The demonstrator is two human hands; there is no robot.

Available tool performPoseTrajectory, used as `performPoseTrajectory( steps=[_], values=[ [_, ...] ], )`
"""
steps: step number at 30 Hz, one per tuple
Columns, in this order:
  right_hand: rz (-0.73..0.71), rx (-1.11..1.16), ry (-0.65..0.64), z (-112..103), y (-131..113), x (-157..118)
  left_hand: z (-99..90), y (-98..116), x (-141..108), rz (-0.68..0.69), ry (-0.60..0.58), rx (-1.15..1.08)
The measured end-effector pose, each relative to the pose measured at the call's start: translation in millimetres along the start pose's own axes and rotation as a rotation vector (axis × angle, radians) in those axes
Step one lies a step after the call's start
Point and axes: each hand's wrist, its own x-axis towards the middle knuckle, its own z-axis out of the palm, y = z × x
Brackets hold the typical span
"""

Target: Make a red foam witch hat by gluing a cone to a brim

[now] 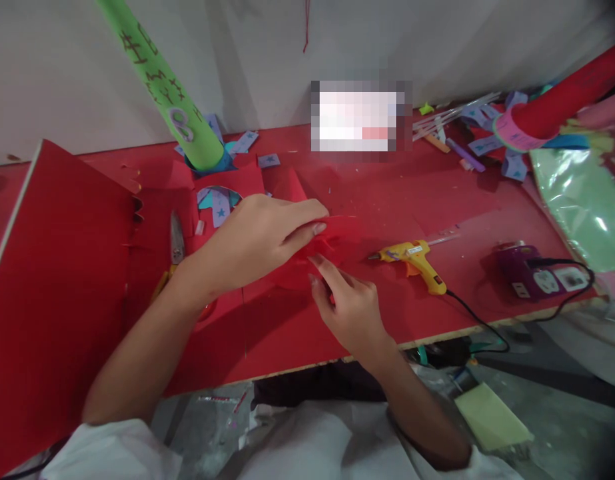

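A piece of red paper (341,233) is held between my two hands just above the red table; its exact shape blends into the tabletop. My left hand (267,233) reaches over from the left and pinches its upper edge between thumb and fingers. From below, my right hand (350,307) has thumb and index finger closed at the paper's lower side. Right of my hands lies a yellow hot glue gun (412,260) with a clear stick in its back. Scissors (176,243) with yellow and red handles are partly hidden under my left forearm.
A large red board (52,280) stands at the left. A green tube (162,87) and a red tube (577,93) rise behind. A purple power box (532,270), glue sticks (457,113) and a green plastic packet (582,200) are at the right. Paper cutouts (220,207) lie left.
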Motion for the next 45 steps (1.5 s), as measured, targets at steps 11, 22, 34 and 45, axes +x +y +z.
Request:
performPoseTrajectory(
  steps=[11, 22, 34, 45],
  values=[
    [-0.04, -0.066, 0.061, -3, -4, 5, 1.5, 0, 0, 0.021, 0.014, -0.015],
    [-0.049, -0.048, 0.07, -6, -5, 9, 5.6, -1, 0, 0.049, 0.072, -0.062],
    [-0.072, -0.062, 0.081, -7, -7, 14, 8.2, -2, 1, 0.047, 0.087, -0.099],
    [-0.09, -0.024, 0.105, -6, -6, 8, 5.2, 0, 1, 0.007, 0.074, -0.07]
  ],
)
